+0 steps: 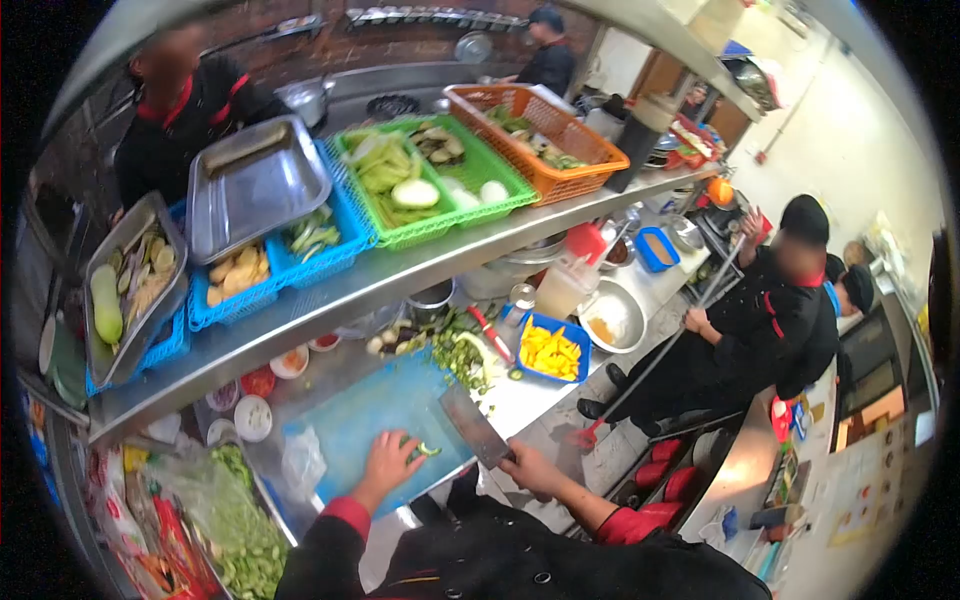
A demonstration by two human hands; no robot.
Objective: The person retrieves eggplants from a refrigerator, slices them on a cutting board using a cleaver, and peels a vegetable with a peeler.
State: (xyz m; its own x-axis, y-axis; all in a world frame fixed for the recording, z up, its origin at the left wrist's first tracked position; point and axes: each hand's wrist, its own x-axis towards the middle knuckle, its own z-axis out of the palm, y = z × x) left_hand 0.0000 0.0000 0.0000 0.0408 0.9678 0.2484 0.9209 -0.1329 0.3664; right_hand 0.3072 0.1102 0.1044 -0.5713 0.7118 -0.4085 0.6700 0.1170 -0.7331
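Observation:
My left hand [388, 464] rests on the blue cutting board [350, 412], its fingertips closed around a small piece of green vegetable [428, 449]. The fingers cover part of that piece, and its exact kind is unclear. In my right hand [532, 472] is the handle of a cleaver [474, 424]. Its broad blade lies over the board's right side, apart from my left hand. Beyond the blade, chopped greens [458, 352] are heaped at the board's far edge. A crumpled clear plastic bag [302, 462] sits by the board's left side.
A blue basket of yellow pieces [551, 351], a red-handled knife [490, 334] and a metal bowl [613, 315] stand beyond the board. Overhead runs a steel shelf [400, 272] with baskets. A bag of cut greens [240, 520] is at left. A person [790, 310] holds a long pole at right.

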